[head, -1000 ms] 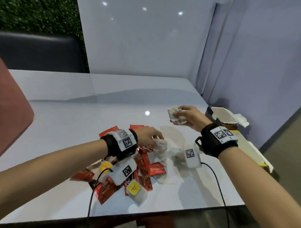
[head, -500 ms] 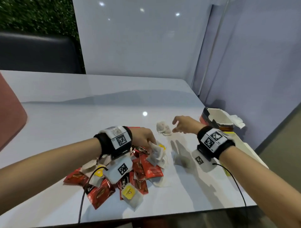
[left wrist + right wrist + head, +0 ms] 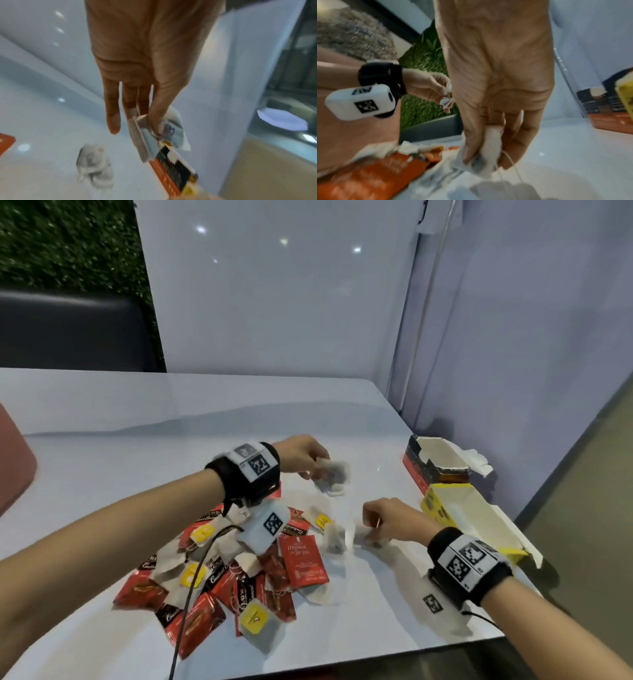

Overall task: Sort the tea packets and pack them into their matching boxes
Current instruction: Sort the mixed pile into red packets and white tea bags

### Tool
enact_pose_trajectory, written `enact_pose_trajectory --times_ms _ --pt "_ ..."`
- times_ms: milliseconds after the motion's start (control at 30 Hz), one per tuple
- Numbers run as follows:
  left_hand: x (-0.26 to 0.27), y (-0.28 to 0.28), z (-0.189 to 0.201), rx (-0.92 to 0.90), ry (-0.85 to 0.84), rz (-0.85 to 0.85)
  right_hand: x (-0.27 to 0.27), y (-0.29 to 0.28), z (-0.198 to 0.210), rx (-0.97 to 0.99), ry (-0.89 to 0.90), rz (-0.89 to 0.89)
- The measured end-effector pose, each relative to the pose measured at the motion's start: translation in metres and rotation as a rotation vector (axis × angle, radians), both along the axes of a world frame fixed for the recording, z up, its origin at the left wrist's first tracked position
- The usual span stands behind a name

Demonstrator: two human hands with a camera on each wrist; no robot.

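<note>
A heap of red tea packets (image 3: 301,559) and white tea bags with yellow tags (image 3: 191,575) lies on the white table (image 3: 137,446). My left hand (image 3: 317,465) hovers beyond the heap and pinches a few white tea bags (image 3: 145,135) between thumb and fingers. Below it a crumpled white tea bag (image 3: 94,171) rests on the table. At the heap's right edge, my right hand (image 3: 368,529) grips another white tea bag (image 3: 489,148) with its string trailing. An open red-and-black box (image 3: 435,463) and an open yellow box (image 3: 469,515) stand at the right edge.
A white wall panel (image 3: 274,302) rises behind the table, and a lilac wall (image 3: 513,337) closes the right side. A dark bench (image 3: 68,337) sits at the back left, a pink seat (image 3: 13,460) at the far left. Bare tabletop spreads beyond the heap.
My right hand let go of a white tea bag on the table, pulled back to the heap and took another. My left hand lifted tea bags from the heap and moved forward.
</note>
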State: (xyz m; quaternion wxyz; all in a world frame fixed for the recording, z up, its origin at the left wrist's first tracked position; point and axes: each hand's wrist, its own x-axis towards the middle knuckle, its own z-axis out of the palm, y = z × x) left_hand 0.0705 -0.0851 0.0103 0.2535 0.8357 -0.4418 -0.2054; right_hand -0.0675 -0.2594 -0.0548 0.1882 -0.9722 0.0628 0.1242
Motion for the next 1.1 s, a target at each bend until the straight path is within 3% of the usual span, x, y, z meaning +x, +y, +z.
enact_pose_trajectory --times_ms 100,233,333,400,500,633,733,900,1000,1100 --pt "0.03 -0.013 -0.002 -0.102 0.197 0.132 -0.002 -0.008 0.008 0.372 -0.125 -0.17" --pt "0.056 -0.035 -0.031 -0.03 0.12 0.264 -0.001 -0.012 0.017 0.634 -0.16 -0.247" --pt "0.063 -0.043 -0.048 0.094 0.071 0.293 0.004 -0.005 0.01 0.551 -0.091 -0.217" --pt "0.063 -0.044 -0.052 0.169 -0.095 0.247 0.007 0.003 0.002 0.375 -0.063 -0.15" --pt "0.047 -0.04 -0.046 0.106 -0.289 0.079 0.011 0.015 -0.006 0.152 -0.095 -0.018" --pt "0.021 -0.031 -0.041 0.353 -0.147 -0.179 0.019 0.03 -0.014 -0.013 -0.072 0.097" --pt "0.008 -0.031 -0.053 0.474 -0.215 -0.224 0.019 0.038 -0.018 -0.096 -0.076 0.116" --pt "0.0 -0.036 -0.062 0.55 -0.299 -0.252 0.01 0.033 -0.016 0.083 -0.154 0.037" --pt "0.02 -0.03 -0.039 0.436 -0.273 -0.164 0.003 0.024 -0.006 0.256 -0.195 -0.046" --pt "0.049 -0.024 -0.016 0.279 -0.281 0.005 0.003 0.021 -0.001 0.251 -0.134 -0.071"
